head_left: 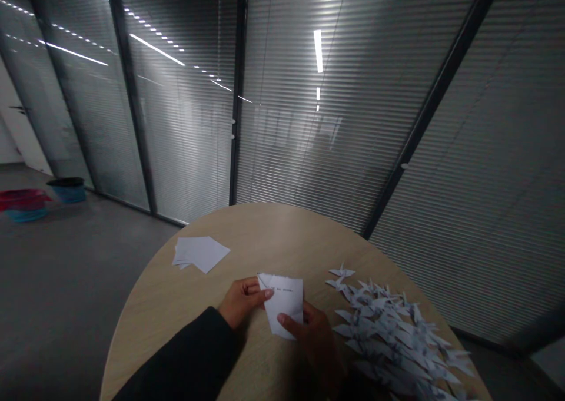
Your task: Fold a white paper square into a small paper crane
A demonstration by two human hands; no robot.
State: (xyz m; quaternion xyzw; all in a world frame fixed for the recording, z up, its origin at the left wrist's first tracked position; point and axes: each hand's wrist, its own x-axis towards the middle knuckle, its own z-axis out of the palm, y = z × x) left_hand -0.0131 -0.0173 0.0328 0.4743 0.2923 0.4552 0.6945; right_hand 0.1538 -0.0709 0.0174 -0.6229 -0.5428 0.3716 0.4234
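Status, judged from the layout: one sheet in work, lower centre of frame, low over the table. Left hand pinches its upper left corner, thumb and forefinger closed on the paper, other fingers curled; its dark sleeve runs off the bottom edge. Right hand grips the lower right edge, thumb on top of the sheet, fingers under it, so partly closed. Sheet is mostly flat, with a small turn at the upper left corner and a line of print near its top: early in the fold, I'd say. Done: a big pile of folded paper shapes with pointed wings, lower right of frame, just beside the right hand and running off the bottom right. Left: a small stack of flat sheets, left of centre, well apart from both hands; count not readable. So most of the paper looks folded, with a small remainder. Containers: none on the table. On the floor at far left of frame, stacked red and blue tubs, and near them a blue bin with a dark liner; contents of both not visible from this angle.
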